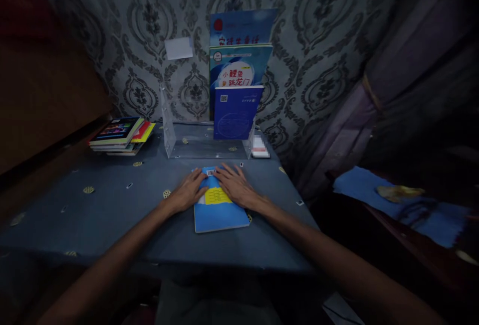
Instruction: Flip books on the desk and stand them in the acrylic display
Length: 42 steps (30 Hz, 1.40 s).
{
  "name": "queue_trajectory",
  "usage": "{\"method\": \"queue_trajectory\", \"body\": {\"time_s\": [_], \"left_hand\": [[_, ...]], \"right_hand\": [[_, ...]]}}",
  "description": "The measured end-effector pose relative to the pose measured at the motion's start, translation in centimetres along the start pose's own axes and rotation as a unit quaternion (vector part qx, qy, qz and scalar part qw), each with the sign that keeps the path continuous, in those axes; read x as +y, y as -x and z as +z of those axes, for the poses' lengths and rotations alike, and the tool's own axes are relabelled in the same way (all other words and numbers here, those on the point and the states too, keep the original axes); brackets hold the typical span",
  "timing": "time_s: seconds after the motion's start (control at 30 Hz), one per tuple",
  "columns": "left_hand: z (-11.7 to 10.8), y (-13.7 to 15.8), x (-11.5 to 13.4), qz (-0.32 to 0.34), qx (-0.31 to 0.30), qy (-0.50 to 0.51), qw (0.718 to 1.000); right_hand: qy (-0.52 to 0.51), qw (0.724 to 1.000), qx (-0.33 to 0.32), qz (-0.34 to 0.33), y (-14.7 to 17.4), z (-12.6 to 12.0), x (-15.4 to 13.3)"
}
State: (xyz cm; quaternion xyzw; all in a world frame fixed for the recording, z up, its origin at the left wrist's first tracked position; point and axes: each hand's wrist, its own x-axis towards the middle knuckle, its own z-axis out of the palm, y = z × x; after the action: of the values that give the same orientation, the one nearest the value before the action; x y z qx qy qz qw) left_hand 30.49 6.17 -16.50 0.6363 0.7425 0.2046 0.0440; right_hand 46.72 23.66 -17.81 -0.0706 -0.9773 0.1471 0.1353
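Observation:
A blue book (220, 218) with a yellow panel and a barcode label lies closed on the cloth-covered table in front of me. At its left edge rests my left hand (189, 189), fingers stretched toward the top corner and thumb reaching onto the cover. My right hand (236, 185) is laid across the upper right of the same cover, its fingers spread and flat. Just beyond both hands stands a clear acrylic book rack (194, 149). A dark blue book (237, 113) leans upright in its right part, with the carp-story book (239, 63) and a taller blue book (243, 26) behind it.
On the left of the table (112, 200) is a stack of several books (119, 133). A small pixelated item (259, 146) sits right of the rack. White paper (178, 48) is on the patterned wall. To the right are a curtain (337, 130) and a blue cloth (362, 185) on another surface.

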Motion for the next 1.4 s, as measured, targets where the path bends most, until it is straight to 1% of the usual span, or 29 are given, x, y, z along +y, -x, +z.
{"method": "queue_trajectory", "body": {"time_s": [0.07, 0.13, 0.2, 0.3, 0.43, 0.53, 0.73, 0.97, 1.1, 1.4], "left_hand": [[0.5, -1.2, -0.5, 0.012, 0.016, -0.010, 1.000], [1.1, -1.9, -0.9, 0.017, 0.026, -0.011, 0.999], [1.5, -2.2, -1.2, 0.018, 0.036, -0.008, 0.999], [1.9, -2.0, -1.5, 0.016, 0.046, 0.000, 0.999], [2.0, -1.8, -1.6, 0.015, 0.053, 0.012, 0.998], [2.0, -1.9, -1.6, 0.016, 0.054, 0.018, 0.998], [1.5, -2.1, -1.7, 0.029, 0.041, 0.034, 0.998], [0.7, -1.9, -1.5, 0.026, 0.025, 0.040, 0.999], [0.6, -1.6, -1.6, 0.012, 0.029, 0.039, 0.999], [0.8, -1.7, -1.6, 0.016, 0.041, 0.042, 0.998]], "right_hand": [[0.005, 0.998, -0.051, -0.033, -0.5, -0.9, -0.4], [-0.001, 0.998, -0.066, -0.012, -0.9, -1.5, -0.6], [-0.003, 0.998, -0.063, 0.029, -1.1, -1.6, -0.6], [-0.003, 0.996, -0.055, 0.076, -1.1, -1.2, -0.5], [-0.001, 0.992, -0.020, 0.127, -1.0, -0.5, -0.6], [0.004, 0.989, 0.007, 0.150, -1.0, -0.3, -0.6], [0.013, 0.987, 0.031, 0.155, -1.1, -0.6, -0.2], [0.016, 0.987, 0.037, 0.154, -1.0, -0.8, -0.3], [0.013, 0.987, 0.044, 0.155, -1.0, -0.6, -0.5], [0.023, 0.986, 0.049, 0.159, -0.9, -0.7, -1.0]]}}
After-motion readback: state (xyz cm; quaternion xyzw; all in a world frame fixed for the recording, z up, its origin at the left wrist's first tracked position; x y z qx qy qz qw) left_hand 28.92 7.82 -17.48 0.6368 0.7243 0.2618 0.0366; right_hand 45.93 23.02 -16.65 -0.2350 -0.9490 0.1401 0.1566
